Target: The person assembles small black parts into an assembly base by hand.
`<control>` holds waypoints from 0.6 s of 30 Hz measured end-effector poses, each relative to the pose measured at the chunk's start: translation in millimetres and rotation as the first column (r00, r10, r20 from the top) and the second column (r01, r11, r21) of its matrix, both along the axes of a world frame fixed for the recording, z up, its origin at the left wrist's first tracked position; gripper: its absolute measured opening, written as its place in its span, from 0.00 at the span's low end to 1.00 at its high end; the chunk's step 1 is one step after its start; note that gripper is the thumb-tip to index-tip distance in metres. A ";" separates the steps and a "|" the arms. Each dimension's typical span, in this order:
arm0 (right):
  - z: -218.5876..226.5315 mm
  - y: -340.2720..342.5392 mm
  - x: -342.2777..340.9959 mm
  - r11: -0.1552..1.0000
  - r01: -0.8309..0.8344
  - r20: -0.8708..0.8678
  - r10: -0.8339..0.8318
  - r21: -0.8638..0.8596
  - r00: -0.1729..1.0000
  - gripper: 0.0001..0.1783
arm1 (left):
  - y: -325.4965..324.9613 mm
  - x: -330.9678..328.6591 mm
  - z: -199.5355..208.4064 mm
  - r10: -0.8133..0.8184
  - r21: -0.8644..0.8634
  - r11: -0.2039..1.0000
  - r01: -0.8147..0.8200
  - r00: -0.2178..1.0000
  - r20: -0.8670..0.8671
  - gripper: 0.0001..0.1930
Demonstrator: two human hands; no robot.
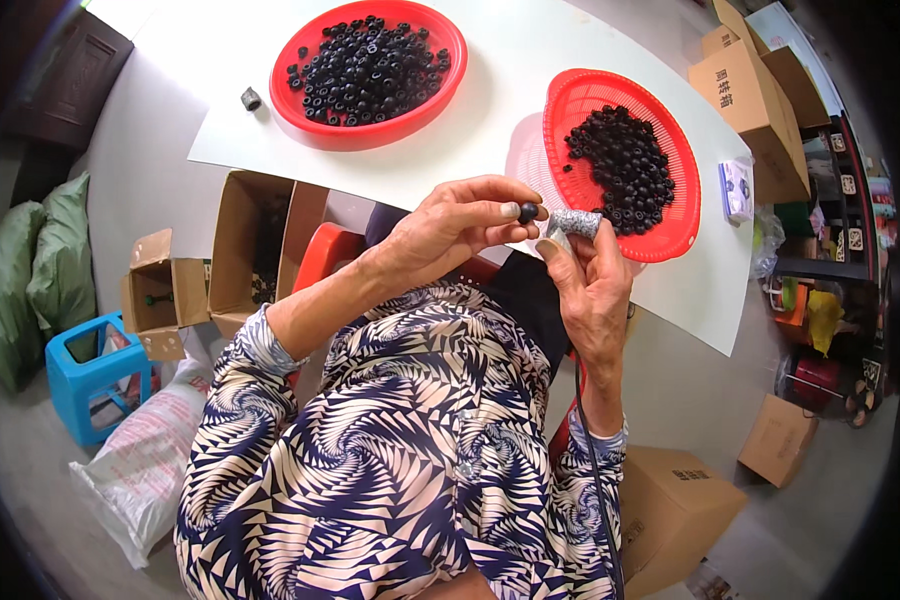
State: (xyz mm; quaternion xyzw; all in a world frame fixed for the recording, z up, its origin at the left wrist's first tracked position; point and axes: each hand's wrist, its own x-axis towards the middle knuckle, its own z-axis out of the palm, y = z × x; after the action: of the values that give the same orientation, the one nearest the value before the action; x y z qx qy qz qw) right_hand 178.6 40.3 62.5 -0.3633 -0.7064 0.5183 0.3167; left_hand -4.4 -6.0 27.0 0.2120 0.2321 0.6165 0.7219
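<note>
Black bead (528, 213), just one, pinched by the left hand (440, 225); right hand (595, 295) gripping one speckled grey cylinder (576, 222) right beside it. Beyond: one white table (510, 70), one red tray (458, 62), one red basket (562, 105), both piled with uncountable beads (375, 70).

A person's two bare hands come close together in front of the chest, seen from above. The left forearm (335, 295) slants up and inward from the lower left, its wrist nearly in line, while the left hand (465, 215) closes in a fine pinch, the thumb (488, 213) pressed toward the arched index finger (505, 188) and the other fingers bent beneath. The right forearm (602, 395) rises more steeply to the right hand (595, 295), turned inward, its thumb (565, 265) angled up and left, fingers curled; whether their tips meet is unclear.
</note>
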 end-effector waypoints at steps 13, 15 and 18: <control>3.1 0.5 -7.3 0.999 -0.005 -0.025 0.006 0.037 1.000 0.14 | 5.4 1.4 2.1 0.075 0.058 0.996 -0.071 0.994 -0.078 0.11; -0.2 0.6 -7.4 0.999 -0.015 -0.040 0.017 0.033 0.999 0.14 | 5.7 -1.6 1.6 0.068 0.043 0.997 -0.064 0.995 -0.079 0.11; -3.9 0.8 -8.7 0.999 -0.023 -0.055 0.024 0.035 0.998 0.14 | 4.1 -0.3 2.4 0.063 0.026 0.998 -0.061 0.995 -0.076 0.11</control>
State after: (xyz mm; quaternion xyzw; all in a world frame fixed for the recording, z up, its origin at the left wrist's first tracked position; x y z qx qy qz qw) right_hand 170.0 41.0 58.6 -0.3349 -0.7105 0.5196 0.3364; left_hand -4.6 -2.0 29.4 0.2367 0.2588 0.6328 0.6903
